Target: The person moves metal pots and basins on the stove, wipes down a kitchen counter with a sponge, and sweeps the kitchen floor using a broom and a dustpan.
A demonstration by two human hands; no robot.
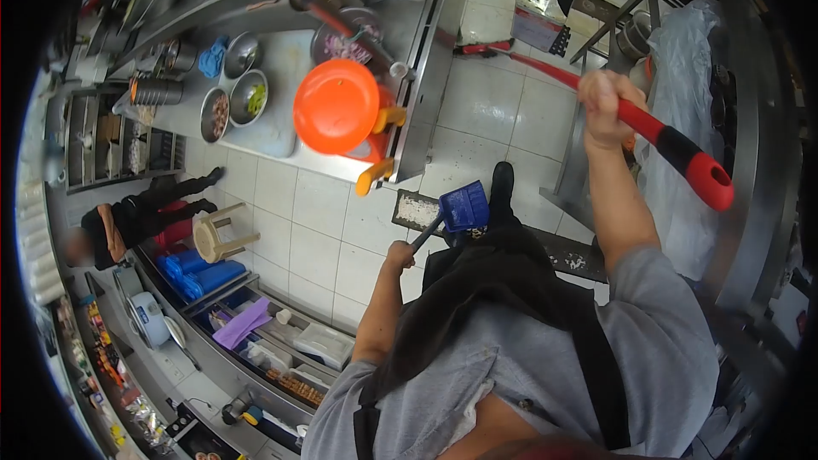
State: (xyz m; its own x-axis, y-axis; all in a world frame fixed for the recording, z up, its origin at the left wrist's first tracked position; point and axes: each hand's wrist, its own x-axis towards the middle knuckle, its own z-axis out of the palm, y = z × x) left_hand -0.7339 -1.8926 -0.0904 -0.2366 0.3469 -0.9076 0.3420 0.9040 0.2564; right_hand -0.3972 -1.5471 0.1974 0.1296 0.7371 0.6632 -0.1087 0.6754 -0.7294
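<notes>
My right hand (607, 104) is closed round the red and black handle of a broom (652, 128), raised at the right. The handle's far end runs down to a red and black head (486, 48) on the tiled floor. Lower down, my left hand (399, 256) grips the dark handle of a blue dustpan (465, 207). The dustpan is beside my dark shoe (503, 187), over a worn floor strip (417, 209). What the dustpan holds is too small to tell.
A steel counter (422, 60) at upper left bears an orange lid (337, 106) and metal bowls (249, 97). Another person (111, 230) is at far left near a beige stool (207, 237). A foil-covered box (540, 17) stands ahead; plastic-covered shelving (686, 77) lines the right.
</notes>
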